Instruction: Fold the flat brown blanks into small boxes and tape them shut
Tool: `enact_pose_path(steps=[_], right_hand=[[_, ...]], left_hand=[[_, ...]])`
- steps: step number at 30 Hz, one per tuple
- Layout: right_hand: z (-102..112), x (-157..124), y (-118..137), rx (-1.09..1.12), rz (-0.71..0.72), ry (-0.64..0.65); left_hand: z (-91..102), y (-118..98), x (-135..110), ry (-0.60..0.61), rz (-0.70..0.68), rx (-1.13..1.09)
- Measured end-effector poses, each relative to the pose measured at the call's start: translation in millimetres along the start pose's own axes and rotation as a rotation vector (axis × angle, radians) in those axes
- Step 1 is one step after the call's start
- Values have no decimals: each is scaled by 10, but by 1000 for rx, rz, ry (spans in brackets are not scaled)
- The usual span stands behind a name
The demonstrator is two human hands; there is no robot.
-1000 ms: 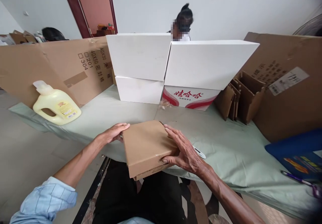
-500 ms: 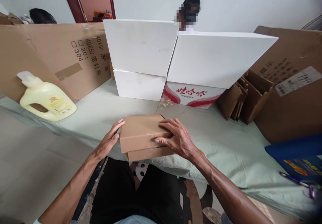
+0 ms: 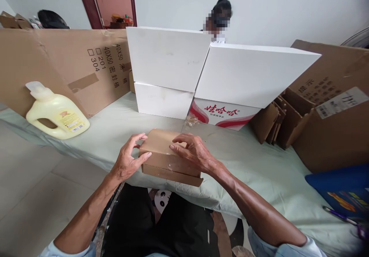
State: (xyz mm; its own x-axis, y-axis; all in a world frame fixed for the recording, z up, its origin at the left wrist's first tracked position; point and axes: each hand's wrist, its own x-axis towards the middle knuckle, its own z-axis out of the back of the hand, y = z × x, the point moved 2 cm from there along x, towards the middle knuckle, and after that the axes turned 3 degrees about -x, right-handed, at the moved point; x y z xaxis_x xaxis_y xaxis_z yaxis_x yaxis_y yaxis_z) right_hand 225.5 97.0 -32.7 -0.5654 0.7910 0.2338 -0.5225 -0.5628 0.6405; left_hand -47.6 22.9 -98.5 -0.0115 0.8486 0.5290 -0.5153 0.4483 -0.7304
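A small brown cardboard box [image 3: 155, 161] lies near the front edge of the cloth-covered table, a loose flap sticking out along its near side. Something shiny and clear, like tape, clings to that side. My left hand [image 3: 127, 159] is at the box's left end, thumb and fingers spread around the corner. Over the right part of the lid, my right hand [image 3: 194, 151] lies with its fingers bent and apart, hiding that end. Whether its fingertips press on the lid, I cannot tell.
White boxes [image 3: 170, 57] stand stacked at the back, before a person with dark hair [image 3: 223, 12]. A pale yellow jug [image 3: 59, 114] leans left against a large carton [image 3: 95, 64]. Folded cardboard [image 3: 291, 114], a blue packet [image 3: 340, 191] and a purple pen [image 3: 340, 214] are right.
The box has turned slightly, its near right corner swinging towards me. My left hand's thumb and fingers have spread apart, and my right hand has shifted left over the lid.
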Motion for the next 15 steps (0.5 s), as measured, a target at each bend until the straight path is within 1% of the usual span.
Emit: enact_pose_path(steps=[2, 3, 5, 7, 8, 10, 12, 15], right_hand=[[11, -6, -109, 9, 56, -11], [27, -28, -212, 11, 56, -45], [50, -132, -494, 14, -17, -154], [8, -320, -800, 27, -166, -248], [-49, -434, -932, 48, -248, -262], [-227, -661, -1109, 151, -364, -216], [-421, -840, -1171, 287, -412, -167], [-603, -974, -1176, 395, -446, -190]], left_hand=[[-23, 42, 51, 36, -5, 3], [-33, 72, 61, 67, -8, 7], [-47, 151, 48, 115, -7, 3], [-68, 241, -4, 153, 31, 0], [-84, 285, -39, 168, 63, 2], [-117, 352, -114, 183, 125, 10], [-131, 385, -190, 187, 164, 20], [-85, 395, -315, 238, 173, 22]])
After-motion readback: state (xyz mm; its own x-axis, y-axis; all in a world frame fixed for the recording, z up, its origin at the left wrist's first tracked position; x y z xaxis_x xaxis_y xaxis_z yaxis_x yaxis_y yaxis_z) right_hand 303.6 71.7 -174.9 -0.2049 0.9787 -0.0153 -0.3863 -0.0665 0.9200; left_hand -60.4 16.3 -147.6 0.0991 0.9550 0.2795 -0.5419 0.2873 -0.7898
